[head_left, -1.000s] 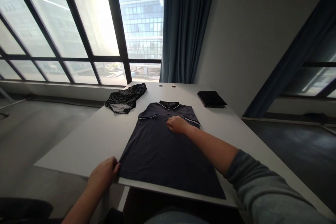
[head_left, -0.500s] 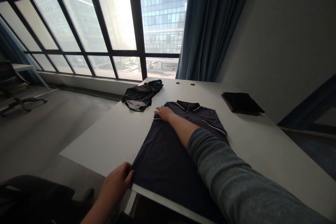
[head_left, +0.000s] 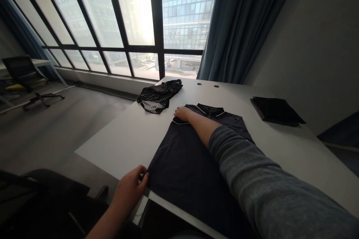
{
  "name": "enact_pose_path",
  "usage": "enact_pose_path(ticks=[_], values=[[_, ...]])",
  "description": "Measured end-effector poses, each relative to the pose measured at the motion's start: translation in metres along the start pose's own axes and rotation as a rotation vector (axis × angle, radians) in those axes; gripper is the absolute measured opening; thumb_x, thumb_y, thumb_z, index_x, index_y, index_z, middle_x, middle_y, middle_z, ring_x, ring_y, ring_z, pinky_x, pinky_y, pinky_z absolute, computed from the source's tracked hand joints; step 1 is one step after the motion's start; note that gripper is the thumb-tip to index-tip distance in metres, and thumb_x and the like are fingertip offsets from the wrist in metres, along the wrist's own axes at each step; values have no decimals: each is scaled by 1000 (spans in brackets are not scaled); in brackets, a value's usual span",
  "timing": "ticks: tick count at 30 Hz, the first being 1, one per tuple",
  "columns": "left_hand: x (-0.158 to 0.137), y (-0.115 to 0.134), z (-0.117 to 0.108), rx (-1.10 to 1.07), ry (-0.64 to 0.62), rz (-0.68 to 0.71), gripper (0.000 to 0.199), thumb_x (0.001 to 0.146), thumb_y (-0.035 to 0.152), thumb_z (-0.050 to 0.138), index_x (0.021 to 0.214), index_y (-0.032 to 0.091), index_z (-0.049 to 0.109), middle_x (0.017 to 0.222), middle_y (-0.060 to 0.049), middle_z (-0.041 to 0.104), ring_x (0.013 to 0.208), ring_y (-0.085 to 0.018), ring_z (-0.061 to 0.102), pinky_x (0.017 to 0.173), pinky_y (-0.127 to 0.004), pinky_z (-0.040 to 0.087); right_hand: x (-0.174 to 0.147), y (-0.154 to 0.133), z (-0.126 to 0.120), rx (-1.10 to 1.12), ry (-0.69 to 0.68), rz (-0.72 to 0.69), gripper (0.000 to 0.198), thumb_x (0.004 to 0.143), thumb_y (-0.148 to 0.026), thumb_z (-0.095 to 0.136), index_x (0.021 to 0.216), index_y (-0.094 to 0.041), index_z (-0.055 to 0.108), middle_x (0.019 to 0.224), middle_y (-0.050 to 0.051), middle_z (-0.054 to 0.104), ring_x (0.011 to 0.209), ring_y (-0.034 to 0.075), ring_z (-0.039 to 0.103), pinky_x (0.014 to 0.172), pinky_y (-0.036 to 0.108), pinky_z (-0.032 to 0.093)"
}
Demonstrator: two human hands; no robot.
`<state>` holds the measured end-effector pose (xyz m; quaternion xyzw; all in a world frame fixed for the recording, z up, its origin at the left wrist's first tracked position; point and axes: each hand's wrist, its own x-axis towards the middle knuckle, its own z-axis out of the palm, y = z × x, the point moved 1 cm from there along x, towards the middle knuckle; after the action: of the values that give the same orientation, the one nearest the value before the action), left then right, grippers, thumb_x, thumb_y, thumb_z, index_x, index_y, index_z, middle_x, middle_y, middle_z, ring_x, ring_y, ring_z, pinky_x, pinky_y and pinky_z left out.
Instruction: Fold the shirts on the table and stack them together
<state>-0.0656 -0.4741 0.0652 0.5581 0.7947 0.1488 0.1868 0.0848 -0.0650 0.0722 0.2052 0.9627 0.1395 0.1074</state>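
Ok, dk shirt, under R grip

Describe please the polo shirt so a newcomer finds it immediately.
From the window, come down to the white table. The dark polo shirt lies spread at its near edge. Unlike the crumpled striped garment farther off, it is plain, with a white-edged collar.

One polo, two grips

There was one tabletop, one striped garment, one dark stack and two holes. How many layers the stack had could not be told. At least one chair showed.
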Motion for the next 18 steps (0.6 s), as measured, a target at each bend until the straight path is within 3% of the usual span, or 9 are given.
enact_pose_path(ticks=[4, 9, 13, 18], values=[[-3, 9, -3, -102, 93, 141, 21, 97, 37, 50, 99, 26, 66, 99, -4, 76, 85, -22, 71, 78, -33, 51, -13, 11, -13, -10, 17, 18, 31, 95, -8, 53, 118, -14, 72, 123, 18, 71, 117, 30, 61, 94, 39, 50], [-11, 42, -8, -193, 173, 401, 15, 95, 35, 50, 91, 25, 61, 112, -7, 76, 101, -24, 71, 89, -36, 56, -55, 27, -28, -11, 65, 70, 28, 96, -9, 53, 117, -13, 70, 119, 17, 72, 115, 30, 62, 95, 40, 49], [-19, 74, -6, -197, 116, 572, 10, 95, 29, 51, 91, 25, 60, 113, -8, 76, 103, -24, 71, 92, -37, 56, -103, 35, -30, -16, 93, 121, 26, 96, -11, 56, 119, -13, 68, 118, 18, 72, 115, 30, 63, 99, 41, 47], [-29, 106, 6, -118, -33, 738, 11, 90, 19, 55, 96, 25, 61, 119, -7, 74, 109, -24, 69, 98, -40, 52, -162, 37, -11, -13, 81, 161, 28, 97, -9, 53, 119, -13, 68, 117, 18, 72, 115, 30, 64, 99, 40, 47]])
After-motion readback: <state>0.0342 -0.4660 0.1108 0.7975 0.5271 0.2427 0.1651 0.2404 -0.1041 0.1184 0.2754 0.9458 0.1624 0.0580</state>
